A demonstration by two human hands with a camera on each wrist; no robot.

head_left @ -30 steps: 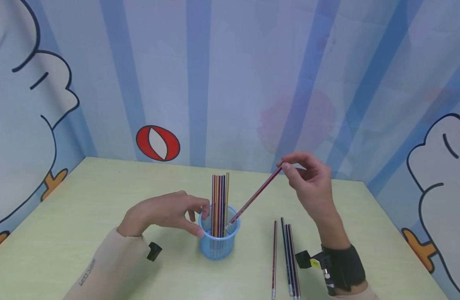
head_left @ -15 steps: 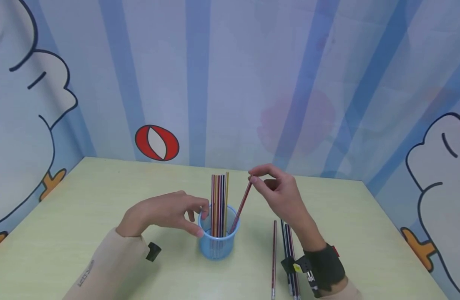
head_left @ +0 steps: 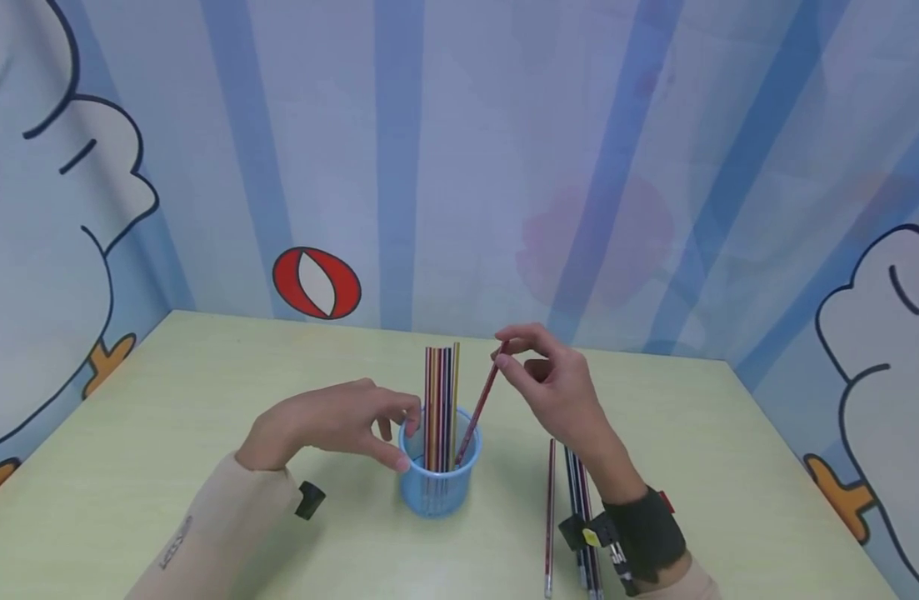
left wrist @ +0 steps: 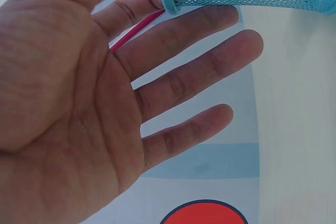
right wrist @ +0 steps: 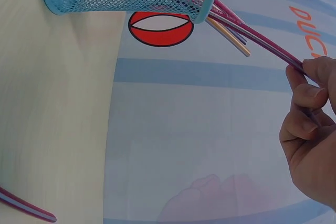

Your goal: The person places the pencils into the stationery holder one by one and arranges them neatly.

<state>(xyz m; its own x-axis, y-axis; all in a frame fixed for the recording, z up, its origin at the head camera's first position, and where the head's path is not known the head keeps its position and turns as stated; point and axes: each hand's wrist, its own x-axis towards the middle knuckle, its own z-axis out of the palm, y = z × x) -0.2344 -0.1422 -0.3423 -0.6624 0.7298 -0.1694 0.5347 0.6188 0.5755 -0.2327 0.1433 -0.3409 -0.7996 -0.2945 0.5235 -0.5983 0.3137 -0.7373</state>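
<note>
Our right hand (head_left: 552, 387) pinches the dark red pencil (head_left: 480, 408) near its top end, thumb against fingertips, right of centre in the head frame. Pencil leans: top end toward upper right, lower end inside the blue mesh pencil cup (head_left: 457, 493), by the right side of its rim. Cup stands upright on the pale yellow-green table (head_left: 204, 375), just below frame centre. Our left hand (head_left: 339, 421) is at the cup's left side, thumb and index at the rim; the left wrist view shows the other three fingers straight and spread. Can't tell how firmly it bears on the cup. In the cup we've got a near-vertical cluster of striped pencils (head_left: 440, 392), red, gold and dark, apart from the pinched one up top. Lower right of the head frame: one loose red pencil (head_left: 551, 517), and just right of it a group of dark pencils (head_left: 578, 483), partly hidden by our right wrist's camera gear. Behind: blue-striped backdrop (head_left: 474, 167) with a red-and-white oval (head_left: 345, 283), left of centre.
</note>
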